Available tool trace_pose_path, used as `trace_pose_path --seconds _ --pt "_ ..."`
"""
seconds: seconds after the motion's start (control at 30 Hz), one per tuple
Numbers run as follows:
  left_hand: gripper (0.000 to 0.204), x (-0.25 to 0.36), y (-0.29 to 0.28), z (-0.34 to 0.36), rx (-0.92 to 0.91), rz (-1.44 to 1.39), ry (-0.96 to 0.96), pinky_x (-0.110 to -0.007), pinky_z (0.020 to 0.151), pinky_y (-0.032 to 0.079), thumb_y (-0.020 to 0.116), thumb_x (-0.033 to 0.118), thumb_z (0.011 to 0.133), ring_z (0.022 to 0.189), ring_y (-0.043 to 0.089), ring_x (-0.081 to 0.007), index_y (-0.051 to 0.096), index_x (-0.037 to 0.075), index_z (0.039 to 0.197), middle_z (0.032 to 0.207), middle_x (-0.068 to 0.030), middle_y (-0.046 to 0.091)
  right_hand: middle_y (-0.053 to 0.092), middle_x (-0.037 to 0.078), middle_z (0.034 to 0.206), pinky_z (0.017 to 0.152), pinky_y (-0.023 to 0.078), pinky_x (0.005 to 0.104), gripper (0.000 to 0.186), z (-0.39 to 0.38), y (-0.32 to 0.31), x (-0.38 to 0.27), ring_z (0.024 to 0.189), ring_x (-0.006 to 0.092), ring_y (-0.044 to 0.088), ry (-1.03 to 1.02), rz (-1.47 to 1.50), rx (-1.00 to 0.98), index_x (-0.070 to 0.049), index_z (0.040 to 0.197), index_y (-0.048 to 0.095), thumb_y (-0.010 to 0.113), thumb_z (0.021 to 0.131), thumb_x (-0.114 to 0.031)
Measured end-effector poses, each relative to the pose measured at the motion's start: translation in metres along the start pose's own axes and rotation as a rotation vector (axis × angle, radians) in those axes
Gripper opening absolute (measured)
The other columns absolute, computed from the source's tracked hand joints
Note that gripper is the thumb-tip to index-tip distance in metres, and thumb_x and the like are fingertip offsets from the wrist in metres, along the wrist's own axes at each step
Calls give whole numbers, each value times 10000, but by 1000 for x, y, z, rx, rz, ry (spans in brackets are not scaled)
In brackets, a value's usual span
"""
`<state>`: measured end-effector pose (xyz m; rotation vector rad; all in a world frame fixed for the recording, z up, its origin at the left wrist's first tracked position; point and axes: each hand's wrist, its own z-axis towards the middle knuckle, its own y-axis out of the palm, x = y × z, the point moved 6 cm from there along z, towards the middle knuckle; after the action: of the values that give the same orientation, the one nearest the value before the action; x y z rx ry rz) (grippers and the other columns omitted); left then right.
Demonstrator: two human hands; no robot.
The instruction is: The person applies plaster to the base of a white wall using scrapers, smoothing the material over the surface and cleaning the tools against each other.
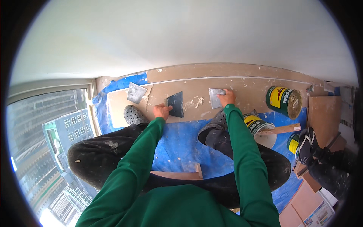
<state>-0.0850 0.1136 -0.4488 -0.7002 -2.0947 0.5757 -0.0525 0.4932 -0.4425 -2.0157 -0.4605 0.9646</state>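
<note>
My left hand (162,112) is closed on the edge of a dark, flat putty spreader (175,103), which is held low over the brown board (242,92). To its right, my right hand (227,99) grips a lighter metal putty spreader (214,97) by its right side. Between the two blades, whitish putty crumbs (199,101) are scattered on the board. A third flat metal plate (136,93), smeared grey, lies by itself at the board's left end, beyond my left shoe (134,115).
Blue sheeting (177,143) covers the floor beneath my legs. On the right stand a green and yellow can (284,101) and an open can (259,128) with a wooden stick (281,129) across it. Another person's shoe (307,143) shows at far right. A window (56,147) is at left.
</note>
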Motion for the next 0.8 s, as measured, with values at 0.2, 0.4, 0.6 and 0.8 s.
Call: trace_pose_path --seconds 0.2,0.4,0.6,0.8 --pt "302 -6 -15 16 -47 -182 -96 -379 557 435 773 210 633 496 491 -208 600 -32 586 496 -131 526 664 214 974 800 503 387 505 25 -6 24 905 343 644 0 119 -127 -7 1049 654 788 629 -254" --pt "337 20 -6 -13 31 79 17 -387 581 450 770 247 634 522 535 -251 591 -34 582 532 -172 555 660 193 955 831 484 430 410 -69 113 -66 916 381 617 -41 193 -171 -68 1015 671 747 664 -266" --pt "355 -20 1 -5 18 50 56 -389 626 469 769 314 637 560 572 -259 656 -22 658 610 -186 615 649 214 1003 857 479 427 457 -81 90 -89 966 368 614 -68 209 -323 -5 1057 649 725 695 -273" --pt "315 -26 12 -5 -18 -152 -96 -377 616 475 783 269 646 588 581 -205 674 -24 679 606 -133 629 667 178 759 700 507 476 227 -97 57 -86 726 399 641 -23 4 317 -27 878 680 622 753 -207"
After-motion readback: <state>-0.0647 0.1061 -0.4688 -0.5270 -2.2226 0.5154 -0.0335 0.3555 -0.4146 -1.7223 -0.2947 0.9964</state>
